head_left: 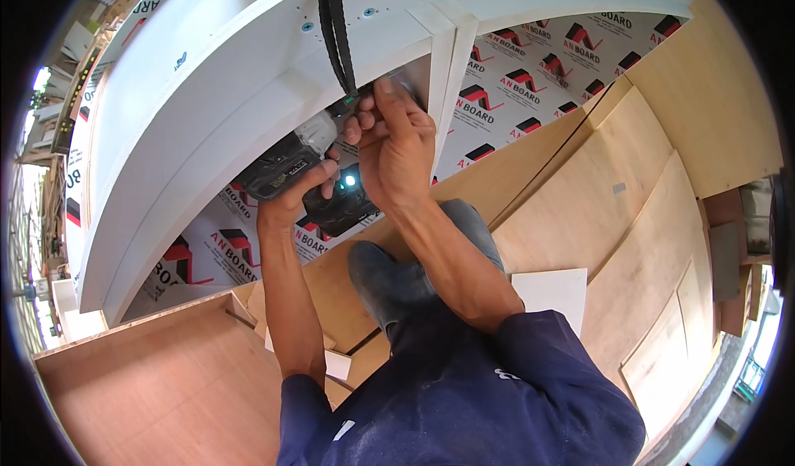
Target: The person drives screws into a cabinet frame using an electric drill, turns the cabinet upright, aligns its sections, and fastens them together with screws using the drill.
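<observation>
So over at the lower left there's a shallow wooden box [157,383], and above it a big white curved frame [166,168] sweeps from the left side up across the top of the frame. Left of center, the left hand [286,201] is wrapped around a power drill [277,168], which sits a bit above and left of the middle, black with a grey front section and its light [350,180] on. A black strap [334,36] hangs down at top center, its lower end by the front of the drill. Right beside that, the right hand [397,147] has its fingers curled in at the drill's front end; can't tell what they're pinching, if anything. Jeans [389,280] and a navy shirt [464,391] fill the lower middle. Further right: a white upright strip [451,77], logo-printed board [530,77] at upper right of center, a white rectangular piece [551,296] lower down, then plywood sheets [613,193] over the right side.
</observation>
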A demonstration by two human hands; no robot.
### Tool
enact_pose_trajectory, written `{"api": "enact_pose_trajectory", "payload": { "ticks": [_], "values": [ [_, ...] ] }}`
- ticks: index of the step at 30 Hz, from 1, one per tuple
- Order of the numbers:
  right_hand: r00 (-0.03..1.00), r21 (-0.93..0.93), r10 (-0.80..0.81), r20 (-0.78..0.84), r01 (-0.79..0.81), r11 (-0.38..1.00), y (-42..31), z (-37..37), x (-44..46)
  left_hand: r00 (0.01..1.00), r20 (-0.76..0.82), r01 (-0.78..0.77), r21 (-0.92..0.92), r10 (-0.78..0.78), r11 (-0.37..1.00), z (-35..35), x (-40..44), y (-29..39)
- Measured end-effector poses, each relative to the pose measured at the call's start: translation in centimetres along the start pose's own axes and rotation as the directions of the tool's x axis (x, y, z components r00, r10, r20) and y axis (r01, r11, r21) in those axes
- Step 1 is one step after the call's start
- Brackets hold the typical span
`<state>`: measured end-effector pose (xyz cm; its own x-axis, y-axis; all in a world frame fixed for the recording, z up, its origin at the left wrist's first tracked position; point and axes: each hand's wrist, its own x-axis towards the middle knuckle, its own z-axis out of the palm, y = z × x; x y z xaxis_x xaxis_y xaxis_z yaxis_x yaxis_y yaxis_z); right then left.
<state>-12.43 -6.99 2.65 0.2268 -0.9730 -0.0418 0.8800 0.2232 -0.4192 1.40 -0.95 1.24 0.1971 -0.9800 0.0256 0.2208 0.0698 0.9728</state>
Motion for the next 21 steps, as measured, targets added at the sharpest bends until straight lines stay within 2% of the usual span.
{"api": "enact_pose_trajectory", "payload": {
  "ticks": [21],
  "values": [
    [1.000, 0.029, 0.001, 0.021, -0.001, 1.000, -0.10, 0.02, -0.11, 1.000, 0.009, -0.005, 0.011, 0.005, 1.000, -0.05, 0.09, -0.22]
  ]
}}
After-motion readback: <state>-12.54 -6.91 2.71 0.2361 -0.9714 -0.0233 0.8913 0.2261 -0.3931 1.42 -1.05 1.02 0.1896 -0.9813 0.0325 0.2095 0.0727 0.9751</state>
